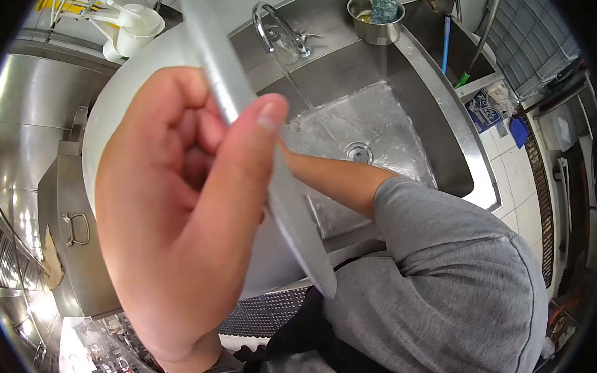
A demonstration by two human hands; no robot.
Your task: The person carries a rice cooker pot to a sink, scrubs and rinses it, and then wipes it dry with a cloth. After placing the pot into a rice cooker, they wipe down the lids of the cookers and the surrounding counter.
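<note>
My left hand (pixel 178 206) is raised close to the camera, its thumb and curled fingers closed on a flat, pale grey slab (pixel 293 220). I see the slab nearly edge-on, running tilted from the top of the view down toward my apron; its kind does not show. From the right, my right forearm (pixel 342 177) reaches across the near side of the sink (pixel 437 125). Its hand is hidden behind the slab. Water runs from the curved faucet (pixel 263 26) into the basin, where a clear plastic-like sheet (pixel 383 121) lies around the drain.
On the sink's back ledge stand a soap bottle (pixel 283 47) and a metal pot (pixel 379 30) with a green scrubbing pad (pixel 385 10). White measuring cups (pixel 138 29) hang at the upper left. A steel cabinet (pixel 79 245) borders the left, and a second basin (pixel 463 43) lies right.
</note>
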